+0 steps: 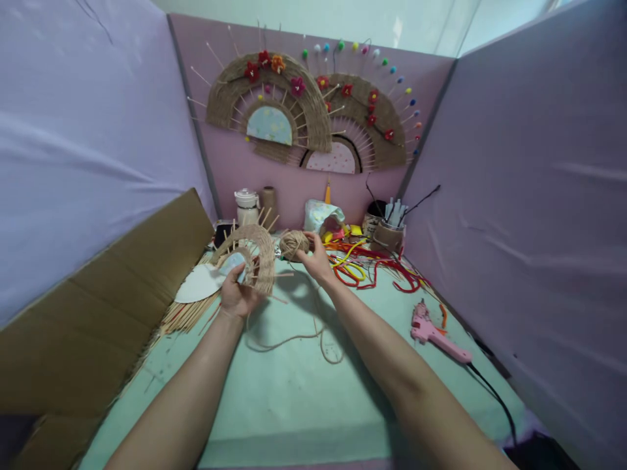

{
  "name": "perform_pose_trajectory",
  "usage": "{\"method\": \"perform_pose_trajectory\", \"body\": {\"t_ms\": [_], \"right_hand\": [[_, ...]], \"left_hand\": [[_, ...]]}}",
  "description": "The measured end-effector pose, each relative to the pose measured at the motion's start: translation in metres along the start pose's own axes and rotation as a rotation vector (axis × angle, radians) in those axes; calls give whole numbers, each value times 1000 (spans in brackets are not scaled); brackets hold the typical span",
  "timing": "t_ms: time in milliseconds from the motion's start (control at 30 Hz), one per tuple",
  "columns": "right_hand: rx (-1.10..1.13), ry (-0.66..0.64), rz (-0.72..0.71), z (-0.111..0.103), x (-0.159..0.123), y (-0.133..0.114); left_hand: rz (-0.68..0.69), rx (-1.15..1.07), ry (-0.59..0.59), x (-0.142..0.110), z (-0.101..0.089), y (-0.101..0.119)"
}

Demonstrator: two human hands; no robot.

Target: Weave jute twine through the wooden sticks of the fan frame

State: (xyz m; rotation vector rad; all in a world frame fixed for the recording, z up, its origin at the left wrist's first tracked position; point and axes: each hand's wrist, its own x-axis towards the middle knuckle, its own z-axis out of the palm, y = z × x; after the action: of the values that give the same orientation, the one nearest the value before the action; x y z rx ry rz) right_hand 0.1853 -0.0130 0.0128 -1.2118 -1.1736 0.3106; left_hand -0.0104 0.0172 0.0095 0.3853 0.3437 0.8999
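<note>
My left hand (238,292) grips a half-round woven fan (264,261) by its lower middle, thumb over the pale blue centre. Thin wooden sticks poke out around the fan's twine-wrapped rim. Just to the right, my right hand (316,258) has its fingers closed on the side of a ball of brown twine (294,244). A loose strand of twine (289,339) runs down from this area and loops over the tabletop. Part of the fan's underside is hidden behind my left hand.
Wooden sticks (189,318) and a white half-round piece (198,284) lie at left, beside a cardboard panel (112,287). Red and yellow pipe cleaners (377,271) spread at right, near a pink glue gun (435,333) with its cord. Finished woven fans (318,111) hang behind.
</note>
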Motion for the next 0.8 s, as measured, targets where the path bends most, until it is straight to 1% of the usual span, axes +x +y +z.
{"method": "perform_pose_trajectory", "body": {"t_ms": [67,133,200,300,433,500,567,667,800], "right_hand": [[25,-8,-2,-2,-21,-13],[64,-1,-22,-1,-39,-22],[130,34,-26,1,-52,-27],[214,56,9,3,-66,-28],[211,21,121,0,-72,-25],[212,34,161,-2,-72,-25],[185,80,170,-3,-71,-25],[64,156,152,-5,-72,-24],[-77,179,145,-10,-74,-21]], "left_hand": [[8,-31,-76,-3,4,-2],[-16,-27,-141,-7,8,-4],[-42,1,-148,-11,10,-6],[-35,32,-104,-11,11,-11],[-22,53,-115,-7,7,-14],[-14,66,-108,-6,6,-13],[-12,97,-86,-5,5,-12],[-11,155,-54,-6,5,-13],[-44,214,-61,-7,5,-16]]}}
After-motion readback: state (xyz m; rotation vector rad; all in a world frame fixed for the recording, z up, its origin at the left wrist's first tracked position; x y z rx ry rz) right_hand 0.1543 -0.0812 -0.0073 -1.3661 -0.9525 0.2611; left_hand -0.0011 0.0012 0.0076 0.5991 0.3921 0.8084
